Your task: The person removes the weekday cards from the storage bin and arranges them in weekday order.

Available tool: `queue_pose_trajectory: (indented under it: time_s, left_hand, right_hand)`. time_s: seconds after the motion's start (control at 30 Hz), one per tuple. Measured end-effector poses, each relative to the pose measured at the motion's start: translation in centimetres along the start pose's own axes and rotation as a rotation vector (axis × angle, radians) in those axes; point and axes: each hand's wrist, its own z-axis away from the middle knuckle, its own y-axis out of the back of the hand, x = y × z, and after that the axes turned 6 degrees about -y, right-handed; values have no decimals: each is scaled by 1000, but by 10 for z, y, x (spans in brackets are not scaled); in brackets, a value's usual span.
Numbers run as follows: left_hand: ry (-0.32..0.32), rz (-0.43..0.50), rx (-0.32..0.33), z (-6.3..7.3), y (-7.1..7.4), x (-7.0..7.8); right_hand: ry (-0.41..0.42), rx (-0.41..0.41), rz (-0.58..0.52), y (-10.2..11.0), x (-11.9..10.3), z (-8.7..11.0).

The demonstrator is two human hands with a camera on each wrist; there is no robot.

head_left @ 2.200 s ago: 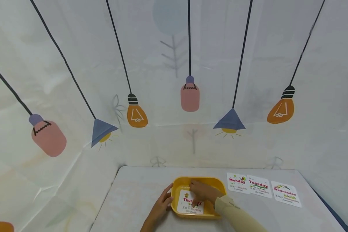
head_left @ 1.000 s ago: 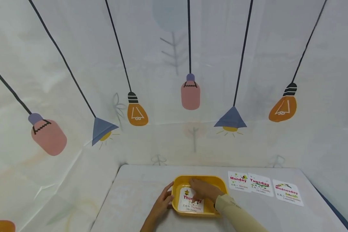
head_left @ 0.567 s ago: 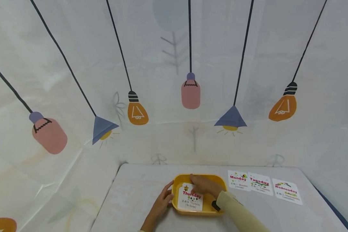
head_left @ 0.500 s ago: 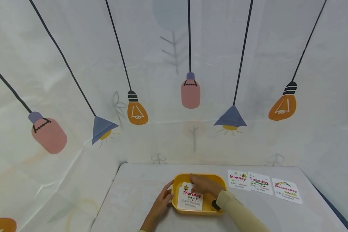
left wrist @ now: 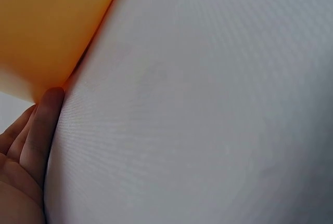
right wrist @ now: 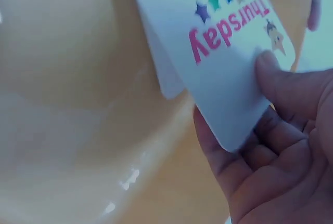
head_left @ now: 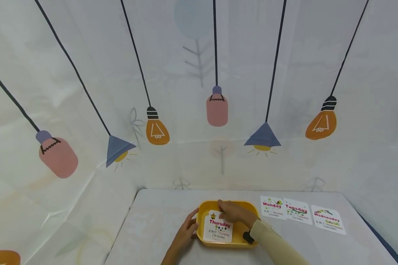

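A yellow tray (head_left: 227,246) stands on the white table. Inside it a white card printed "Thursday" (head_left: 215,235) is raised at its upper right edge. My right hand (head_left: 233,212) pinches that card, thumb on the printed face and fingers behind, as the right wrist view shows. Beneath it, in the right wrist view, the corner of another white card (right wrist: 170,86) shows; its print is hidden. My left hand (head_left: 184,232) rests against the tray's left outer side. In the left wrist view its fingers (left wrist: 47,122) lie fairly straight along the tray wall.
Right of the tray, a Monday card (head_left: 273,207), a Tuesday card (head_left: 297,211) and a Wednesday card (head_left: 328,220) lie in a row on the table (head_left: 159,209). The first two touch or overlap slightly. Behind the table hangs a pale sheet (head_left: 185,165) printed with lamps.
Earlier my right hand lay over the Thursday card, covering part of its word. It has shifted and now holds the card's upper right edge, lifted. The left hand has stayed at the tray.
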Motion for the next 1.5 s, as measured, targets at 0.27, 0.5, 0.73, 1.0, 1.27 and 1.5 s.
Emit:
queue_pose_trajectory:
  time_s: [0.27, 0.5, 0.73, 1.0, 1.27, 1.5]
  left_hand:
    - [13, 13, -11, 2, 0, -8]
    - [16, 6, 1, 4, 3, -11]
    - [4, 7, -14, 1, 3, -8]
    - [3, 16, -22, 2, 4, -7]
    - [-7, 17, -24, 0, 3, -6]
    - [-3, 7, -20, 0, 3, -2]
  right_hand:
    - [50, 71, -81, 0, 4, 6]
    - [56, 128, -198, 10, 14, 9]
    - [43, 138, -263, 29, 22, 23]
    - [-22, 181, -243, 53, 30, 40]
    - [-67, 199, -277, 72, 48, 62]
    - [-107, 209, -396, 83, 67, 88]
